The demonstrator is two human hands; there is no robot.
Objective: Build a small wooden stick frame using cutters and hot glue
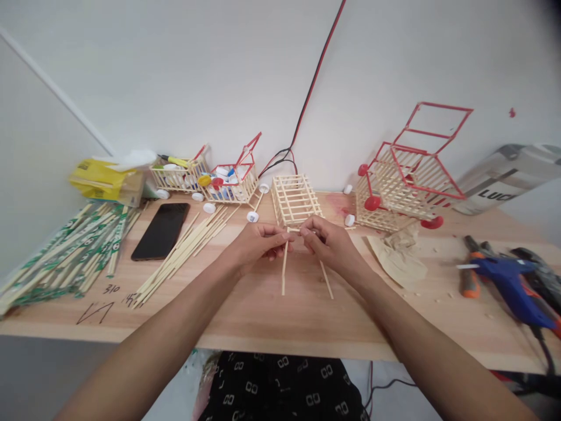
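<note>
My left hand (268, 241) is closed, with thumb and fingers pinching the left corner of a U-shaped frame of thin wooden sticks (284, 276). My right hand (326, 237) pinches the same frame near its other corner, so a short crosspiece spans between the fingertips. Two long legs of the frame point toward me over the tabletop. Directly behind the hands sits a small basket built from wooden sticks (295, 197), its slatted side facing up. The fingers cover the joints, and whether the frame touches the basket I cannot tell.
Loose sticks (184, 257), a black phone (160, 231) and wrapped chopsticks (65, 254) lie left. Two small stick carts (234, 184) hold bottle caps. On the right stand a larger red-trimmed cart (407, 175), brown paper (398, 257) and a blue glue gun (511, 280).
</note>
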